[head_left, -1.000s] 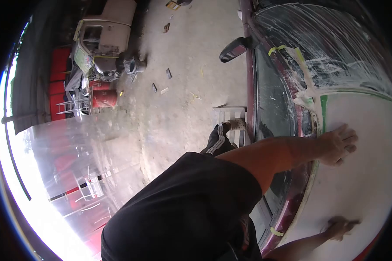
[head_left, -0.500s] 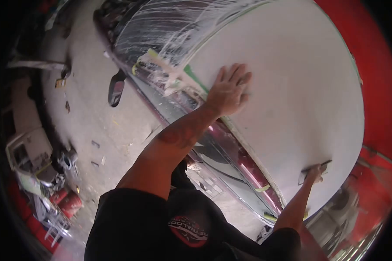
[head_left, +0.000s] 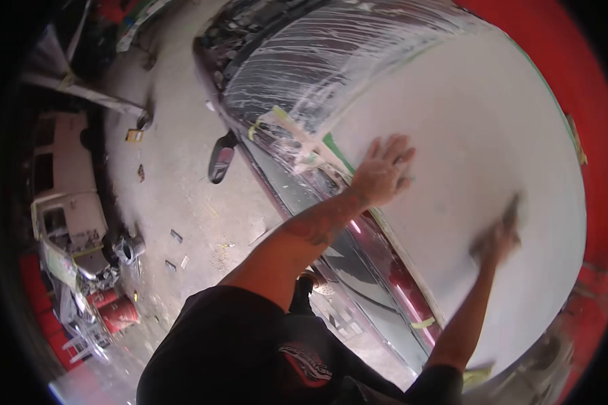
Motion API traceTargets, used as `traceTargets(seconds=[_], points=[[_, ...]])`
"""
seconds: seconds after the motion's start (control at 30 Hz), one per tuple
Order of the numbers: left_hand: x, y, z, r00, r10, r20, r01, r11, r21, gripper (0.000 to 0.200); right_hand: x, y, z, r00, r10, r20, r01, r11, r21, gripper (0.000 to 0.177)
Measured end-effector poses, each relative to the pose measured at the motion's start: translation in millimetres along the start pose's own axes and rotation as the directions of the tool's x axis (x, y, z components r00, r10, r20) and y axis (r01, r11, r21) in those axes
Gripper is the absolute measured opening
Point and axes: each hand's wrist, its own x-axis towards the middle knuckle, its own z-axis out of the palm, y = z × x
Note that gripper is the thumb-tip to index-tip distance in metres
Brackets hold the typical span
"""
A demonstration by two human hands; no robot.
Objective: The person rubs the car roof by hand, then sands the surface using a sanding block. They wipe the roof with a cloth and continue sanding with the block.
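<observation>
The pale, matte roof [head_left: 446, 115] of a car fills the right half of the view. My left hand [head_left: 384, 170] lies on it near the side edge, palm down with fingers spread, holding nothing. Farther right, my right hand [head_left: 503, 239] is closed on a dark, flat tool [head_left: 511, 212] against the roof surface; motion blurs both. Masking film [head_left: 304, 54] with white streaks covers the windshield. Green tape [head_left: 338, 152] runs along the roof's border beside my left hand.
A side mirror [head_left: 221, 158] sticks out from the dark red car body. On the floor [head_left: 175, 162] lie small scraps. At the far left stand a partly stripped vehicle [head_left: 71, 202] and a red drum [head_left: 117, 314]. A red surface [head_left: 554, 40] borders the roof at the right.
My right hand has moved with the tool up along the roof, toward the windshield side. My left hand stays near the same spot on the roof. The whole view has shifted.
</observation>
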Motion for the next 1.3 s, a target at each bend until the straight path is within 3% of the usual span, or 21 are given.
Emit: traceTargets(seconds=[0.03, 0.1, 0.13, 0.17, 0.27, 0.3, 0.37, 0.43, 0.53, 0.63, 0.67, 0.7, 0.73, 0.9, 1.0, 1.03, 1.07, 1.1, 1.13, 1.23, 1.3], points=[[0.1, -0.4, -0.7, 1.000, -0.001, 0.015, 0.002, 1.000, -0.027, 0.063, -10.9, 66.3, -8.7, 0.986, -0.116, -0.118, 0.142, 0.958, 0.250, 0.066], [0.9, 1.2, -2.8, 1.000, -0.018, 0.019, 0.018, 1.000, -0.019, 0.064, -34.2, 138.0, -48.1, 0.976, 0.207, -0.070, -0.174, 0.929, 0.327, 0.066], [1.3, 1.1, -2.3, 0.999, -0.024, 0.024, 0.025, 1.000, -0.019, 0.064, -32.0, 172.2, -51.7, 0.928, 0.353, -0.118, -0.344, 0.934, 0.090, 0.065], [1.2, 1.6, -2.0, 1.000, -0.028, 0.010, 0.028, 0.998, -0.048, 0.065, -17.3, 149.9, -47.1, 0.946, 0.310, -0.091, -0.301, 0.948, 0.100, 0.065], [-0.7, 1.5, 1.0, 0.999, -0.029, -0.026, 0.027, 0.997, -0.074, 0.066, -6.2, 66.5, -45.4, 0.950, 0.278, -0.142, -0.301, 0.936, -0.183, 0.061], [-0.1, 3.0, -4.5, 0.998, -0.055, -0.036, 0.054, 0.997, -0.048, 0.066, 35.6, 58.9, 0.5, 0.988, 0.109, -0.109, -0.141, 0.925, -0.353, 0.060], [-2.4, 5.1, -8.3, 0.999, -0.034, -0.031, 0.031, 0.995, -0.099, 0.065, 20.9, -97.4, 11.8, 0.998, -0.025, -0.057, 0.013, 0.979, -0.202, 0.058], [-3.4, 0.4, -2.6, 0.998, -0.039, -0.054, 0.034, 0.995, -0.098, 0.065, 18.5, -176.7, 28.0, 0.962, -0.273, 0.009, 0.267, 0.930, -0.254, 0.055], [-3.8, 1.3, 3.1, 0.998, -0.029, -0.054, 0.023, 0.994, -0.103, 0.066, 20.6, -154.8, 19.7, 0.898, -0.438, 0.037, 0.439, 0.890, -0.123, 0.055], [-3.6, 2.9, -3.9, 0.999, -0.031, -0.027, 0.028, 0.995, -0.099, 0.065, 20.8, -30.0, -1.2, 0.990, -0.141, -0.020, 0.136, 0.978, -0.159, 0.057], [-2.9, 3.0, -3.4, 0.999, -0.033, -0.024, 0.030, 0.995, -0.100, 0.065, 32.5, 55.1, 3.9, 0.989, -0.117, -0.087, 0.097, 0.974, -0.207, 0.059], [-2.6, 3.6, -1.2, 0.999, -0.035, -0.031, 0.032, 0.994, -0.100, 0.065, -19.0, 41.1, -44.9, 0.917, -0.307, -0.256, 0.303, 0.951, -0.059, 0.058], [-3.2, 2.2, 5.8, 0.999, -0.034, -0.039, 0.029, 0.992, -0.121, 0.065, -12.6, 33.0, -42.2, 0.913, -0.314, -0.259, 0.310, 0.949, -0.057, 0.058], [-2.3, 1.6, 9.6, 0.997, -0.046, -0.058, 0.039, 0.993, -0.109, 0.066, 24.9, -4.1, -9.7, 0.980, -0.149, -0.136, 0.111, 0.961, -0.254, 0.055], [-2.8, 0.9, 8.2, 0.997, -0.037, -0.067, 0.031, 0.996, -0.088, 0.067, 19.5, -72.1, 3.5, 0.996, -0.025, -0.085, -0.007, 0.936, -0.353, 0.055], [-2.7, 1.2, 6.7, 0.997, -0.031, -0.066, 0.027, 0.997, -0.070, 0.067, 13.4, -129.1, 9.6, 0.993, -0.113, -0.025, 0.105, 0.967, -0.232, 0.054], [-3.0, 1.8, 5.5, 0.998, -0.022, -0.063, 0.019, 0.998, -0.053, 0.066, 28.8, -154.8, 35.6, 0.967, -0.254, -0.009, 0.236, 0.913, -0.332, 0.053], [-4.0, 1.6, 2.7, 0.998, -0.014, -0.061, 0.011, 0.999, -0.051, 0.066, 19.5, -182.9, 31.6, 0.937, -0.349, 0.018, 0.343, 0.908, -0.240, 0.054], [-5.1, 2.1, -2.9, 0.999, -0.028, -0.047, 0.024, 0.996, -0.085, 0.066, 19.5, -188.2, 33.5, 0.938, -0.345, 0.024, 0.342, 0.915, -0.213, 0.051], [-2.5, -0.5, 0.8, 0.999, -0.027, -0.021, 0.025, 0.994, -0.105, 0.066, 13.4, -119.1, 16.1, 0.941, -0.337, 0.006, 0.334, 0.930, -0.152, 0.054], [-2.5, -2.8, 6.3, 1.000, -0.010, -0.016, 0.008, 0.998, -0.061, 0.064, 2.0, -19.5, -5.4, 0.982, -0.138, -0.126, 0.116, 0.979, -0.168, 0.055]])
